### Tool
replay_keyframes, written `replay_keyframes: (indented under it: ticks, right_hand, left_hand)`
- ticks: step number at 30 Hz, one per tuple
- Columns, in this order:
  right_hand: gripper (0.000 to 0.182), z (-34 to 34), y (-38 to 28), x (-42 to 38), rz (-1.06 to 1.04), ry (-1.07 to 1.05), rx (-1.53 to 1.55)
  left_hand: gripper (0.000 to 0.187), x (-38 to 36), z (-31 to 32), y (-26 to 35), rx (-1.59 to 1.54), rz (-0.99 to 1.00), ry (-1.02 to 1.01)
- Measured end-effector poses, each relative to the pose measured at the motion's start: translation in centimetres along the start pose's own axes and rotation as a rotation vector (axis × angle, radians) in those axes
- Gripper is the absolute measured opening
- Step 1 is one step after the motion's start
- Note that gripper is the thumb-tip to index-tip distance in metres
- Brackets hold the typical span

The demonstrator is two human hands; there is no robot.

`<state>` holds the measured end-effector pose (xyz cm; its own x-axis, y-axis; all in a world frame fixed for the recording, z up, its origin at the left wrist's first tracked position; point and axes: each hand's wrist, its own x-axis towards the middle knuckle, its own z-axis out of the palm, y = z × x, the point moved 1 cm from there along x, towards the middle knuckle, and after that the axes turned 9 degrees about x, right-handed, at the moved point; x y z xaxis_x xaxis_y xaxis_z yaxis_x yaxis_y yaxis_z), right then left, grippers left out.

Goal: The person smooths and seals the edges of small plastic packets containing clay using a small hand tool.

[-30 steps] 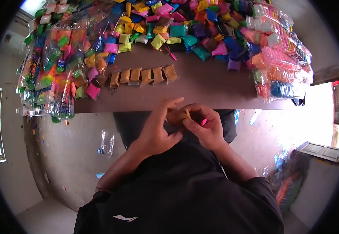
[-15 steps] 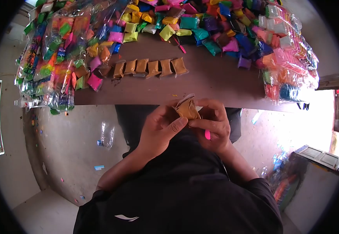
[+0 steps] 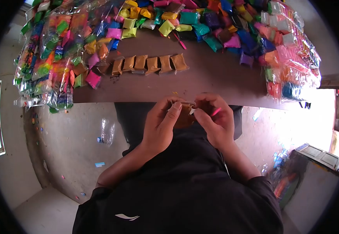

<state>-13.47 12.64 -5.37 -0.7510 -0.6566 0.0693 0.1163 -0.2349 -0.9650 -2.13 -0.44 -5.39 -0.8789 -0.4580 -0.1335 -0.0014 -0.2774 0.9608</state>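
Note:
A small brown packet [image 3: 184,119] in clear wrapping is held between both hands, just in front of the table's near edge. My left hand [image 3: 159,126] is closed on its left side, thumb over the top edge. My right hand [image 3: 218,123] pinches the top right corner, where a small whitish piece [image 3: 192,111] shows by the thumb. A thin pink object [image 3: 216,112] also sticks out from among the right hand's fingers; most of it is hidden. Beyond the hands, several similar brown packets [image 3: 140,62] lie in a row on the brown table [image 3: 216,78].
Heaps of colourful packets [image 3: 167,28] line the table's back. Clear bags of packets stand at the left [image 3: 56,58] and right [image 3: 290,58]. A pink tool [image 3: 182,44] lies near the back heap. Plastic wrappers [image 3: 107,132] litter the floor.
The brown packet has turned in the hands, its top edge now facing up between the thumbs. My right thumb has moved up to the corner, and the pink object now points up and right.

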Motion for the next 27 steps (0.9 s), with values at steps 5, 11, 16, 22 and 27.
replay_keyframes:
  ticks: [5, 11, 16, 22, 27]
  right_hand:
    - [0.016, -1.3, 0.8, 0.9, 0.012, -0.17, -0.323]
    - [0.005, -0.9, 1.2, 0.2, 0.0, -0.21, -0.464]
    - [0.009, -0.3, 2.7, -0.5, 0.747, 0.034, 0.607]
    - [0.025, 0.1, 2.9, -0.4, 0.594, -0.061, 0.272]
    - [0.023, -0.6, 2.2, -0.1, 0.178, -0.059, -0.083]
  left_hand:
    - [0.017, -0.3, 0.2, -0.4, 0.153, -0.037, 0.01]
    - [0.017, 0.2, -0.4, -2.0, 0.264, -0.062, 0.093]
    - [0.01, 0.3, -0.6, -2.2, 0.144, -0.104, 0.153]
    - [0.01, 0.3, -1.5, -2.8, 0.098, -0.093, 0.206]
    - [0.013, 0.4, -2.1, -2.5, 0.119, -0.166, 0.234]
